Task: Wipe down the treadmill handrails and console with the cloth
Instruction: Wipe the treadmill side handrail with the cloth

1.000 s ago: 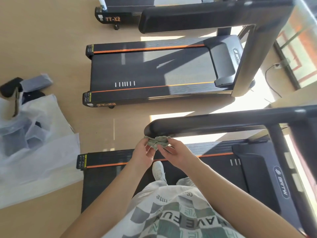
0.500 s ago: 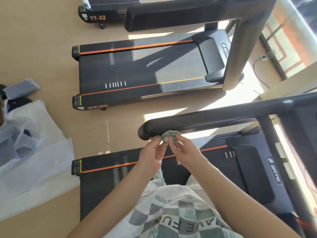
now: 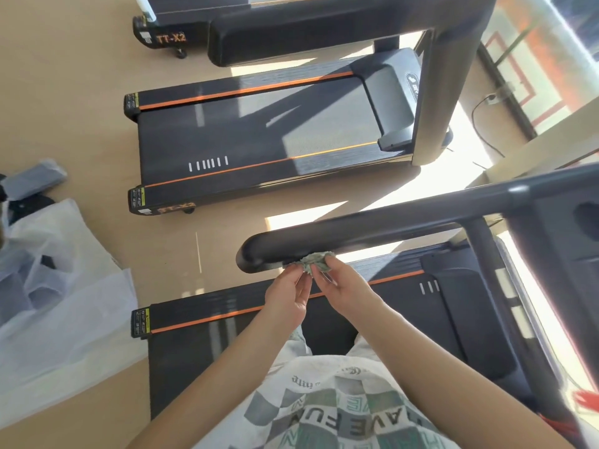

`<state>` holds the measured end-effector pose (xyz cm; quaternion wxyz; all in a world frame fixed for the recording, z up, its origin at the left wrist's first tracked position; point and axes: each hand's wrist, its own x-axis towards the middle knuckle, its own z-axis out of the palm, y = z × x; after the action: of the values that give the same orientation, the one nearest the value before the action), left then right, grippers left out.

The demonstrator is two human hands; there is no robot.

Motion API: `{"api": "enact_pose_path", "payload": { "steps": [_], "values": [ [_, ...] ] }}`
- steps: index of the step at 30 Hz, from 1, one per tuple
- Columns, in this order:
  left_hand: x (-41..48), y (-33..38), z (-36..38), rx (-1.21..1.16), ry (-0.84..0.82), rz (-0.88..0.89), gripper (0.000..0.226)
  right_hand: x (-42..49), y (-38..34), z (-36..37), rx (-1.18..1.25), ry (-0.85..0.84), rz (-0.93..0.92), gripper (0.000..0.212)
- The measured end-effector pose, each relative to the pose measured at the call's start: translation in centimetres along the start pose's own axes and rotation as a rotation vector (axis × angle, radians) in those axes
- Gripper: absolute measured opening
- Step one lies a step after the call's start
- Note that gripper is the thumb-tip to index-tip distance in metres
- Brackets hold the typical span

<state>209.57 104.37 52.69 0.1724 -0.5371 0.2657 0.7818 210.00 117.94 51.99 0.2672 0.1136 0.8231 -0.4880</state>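
Tan gym floor behind: left hand and right hand pinch the crumpled cloth between fingertips at the near end of the handrail, suggesting wiping has barely begun, with most of the rail and the console left.

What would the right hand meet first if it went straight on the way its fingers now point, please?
Probably the handrail: the right hand pinches the cloth and points up at the rail's near side by the rounded end. Depth is unclear in this one view.
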Motion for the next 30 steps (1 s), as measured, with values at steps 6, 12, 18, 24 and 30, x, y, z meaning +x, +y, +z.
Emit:
{"api": "enact_pose_path", "payload": {
  "steps": [6,12,18,24,30],
  "values": [
    [-0.3,-2.7,3.6,0.031,-0.029,-0.033,0.033,0.1,1.1,-4.8,0.177,-0.04,0.031,0.041],
    [-0.8,-5.7,7.7,0.076,-0.054,-0.063,0.033,-0.7,2.4,-9.4,-0.017,0.062,-0.039,0.024],
    [-1.0,-8.7,11.6,0.132,-0.062,-0.099,0.035,-0.4,4.1,-13.4,-0.081,0.155,-0.012,0.01],
    [-1.1,-11.0,14.8,0.162,-0.027,-0.126,0.033,0.1,5.5,-15.6,-0.021,0.254,0.112,0.025],
    [-0.8,-12.7,16.5,0.277,-0.097,-0.142,0.025,0.0,6.1,-18.0,-0.006,0.358,0.189,0.021]
  ]
}}
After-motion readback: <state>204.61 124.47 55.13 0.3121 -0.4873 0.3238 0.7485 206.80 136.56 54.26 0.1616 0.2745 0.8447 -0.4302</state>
